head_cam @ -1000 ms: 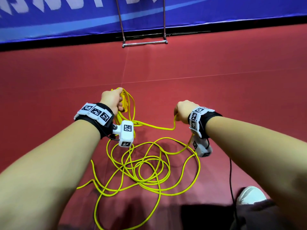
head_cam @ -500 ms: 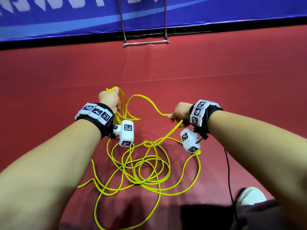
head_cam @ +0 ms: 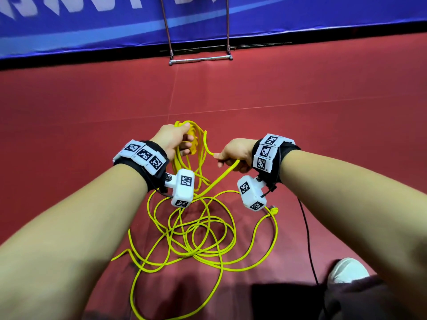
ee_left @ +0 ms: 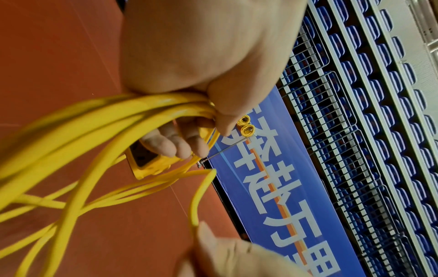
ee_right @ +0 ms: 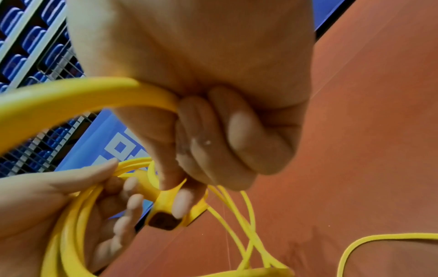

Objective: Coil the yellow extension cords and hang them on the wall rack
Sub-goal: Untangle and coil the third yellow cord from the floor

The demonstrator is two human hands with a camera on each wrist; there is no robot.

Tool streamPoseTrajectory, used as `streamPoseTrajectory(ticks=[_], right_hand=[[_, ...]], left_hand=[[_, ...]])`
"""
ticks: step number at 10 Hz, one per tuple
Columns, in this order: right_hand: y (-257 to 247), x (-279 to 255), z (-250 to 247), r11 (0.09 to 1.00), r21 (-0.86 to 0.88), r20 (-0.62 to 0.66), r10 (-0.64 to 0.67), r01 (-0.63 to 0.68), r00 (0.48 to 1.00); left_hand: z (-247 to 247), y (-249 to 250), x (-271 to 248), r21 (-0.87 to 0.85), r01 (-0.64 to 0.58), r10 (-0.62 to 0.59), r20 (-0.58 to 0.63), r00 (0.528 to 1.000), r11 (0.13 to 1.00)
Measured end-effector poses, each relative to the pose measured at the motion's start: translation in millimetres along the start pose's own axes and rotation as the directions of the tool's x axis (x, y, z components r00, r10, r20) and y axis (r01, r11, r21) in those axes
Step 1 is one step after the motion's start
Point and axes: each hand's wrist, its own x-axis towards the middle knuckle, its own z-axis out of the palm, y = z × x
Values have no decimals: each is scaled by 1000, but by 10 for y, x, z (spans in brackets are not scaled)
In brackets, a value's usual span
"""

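Note:
A yellow extension cord [head_cam: 208, 236] lies in a loose tangle on the red floor below my hands. My left hand [head_cam: 175, 139] grips a bundle of coiled loops [ee_left: 123, 112] together with the cord's yellow socket block [ee_left: 151, 161]. My right hand [head_cam: 233, 154] is closed round a single strand [ee_right: 78, 95] of the same cord, just right of the left hand. That strand arcs between both hands. The cord's plug end [head_cam: 273, 210] lies on the floor under my right wrist. The metal rack's foot [head_cam: 201, 60] stands by the blue wall ahead, with two coiled cords [ee_left: 245, 127] hanging on it.
A blue banner wall [head_cam: 92, 24] runs along the far edge of the red floor [head_cam: 323, 112]. A thin black cable [head_cam: 307, 239] trails from my right wrist. A white shoe [head_cam: 346, 270] is at the lower right.
My right hand has come in leftward and up toward the left hand, shortening the arc of cord between them. The left hand keeps its hold on the loops.

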Motion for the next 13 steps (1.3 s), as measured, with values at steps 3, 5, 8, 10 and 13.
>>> streamPoseTrajectory(ticks=[3,5,8,10,13], right_hand=[[-115,-124,60,983,117,108,-151,138,983],[-153,-144,106,983,87,88,-167,160,982],[-136,-75,83,904,322,84,-324,282,942],[15,-49,80,897,303,142,-377,322,915],[547,82,-146,981,-34,2,-190,190,982]], left_hand=[[208,28,-153,-21,93,-88,162,983,995],[267,71,-223,-52,130,-120,164,979,990],[61,147,-80,-398,112,-107,34,994,910],[-165,237,-103,-380,-38,-55,-232,971,924],[-604,234,-129,-336,-84,-49,-370,928,938]])
